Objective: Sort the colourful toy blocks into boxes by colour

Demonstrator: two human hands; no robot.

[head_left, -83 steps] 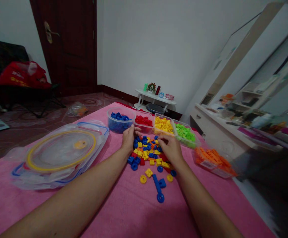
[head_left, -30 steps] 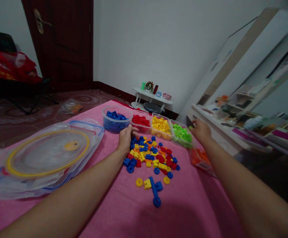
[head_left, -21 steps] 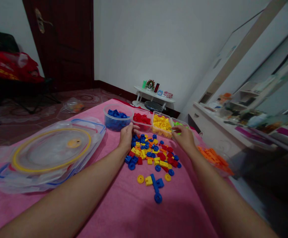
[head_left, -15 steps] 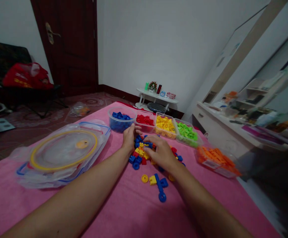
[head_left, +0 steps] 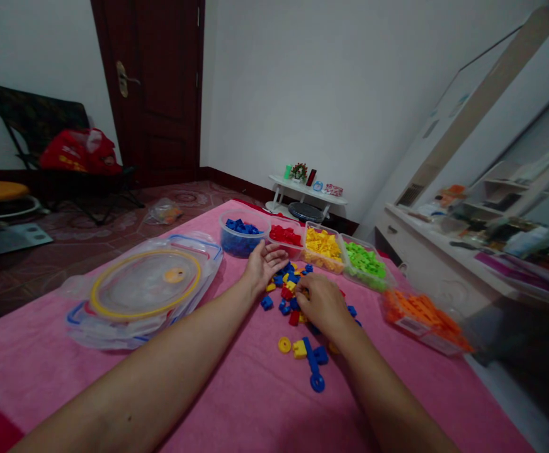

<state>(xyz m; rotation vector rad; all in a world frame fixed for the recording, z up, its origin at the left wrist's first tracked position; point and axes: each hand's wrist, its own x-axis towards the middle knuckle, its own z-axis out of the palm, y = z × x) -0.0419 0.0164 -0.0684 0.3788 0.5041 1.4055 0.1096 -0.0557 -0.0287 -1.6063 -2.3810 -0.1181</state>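
Note:
A loose pile of red, blue and yellow building blocks lies on the pink cloth between my hands. My left hand is open at the pile's far left edge, its fingers stretched to the right and nothing in the palm. Over the pile's right side, my right hand has its fingers curled down and closed; what they grip is hidden. Nearer to me lie a yellow wheel, a yellow block and a long blue piece with a ring end.
Beyond my hands stand tubs of blue blocks, red blocks, yellow blocks and green blocks. A box of orange pieces sits at the right edge. Stacked clear lids lie on the left.
My left fingers have spread out away from the blocks. The right hand has curled lower into the pile, and some blocks there have shifted. The whole view has swung slightly left.

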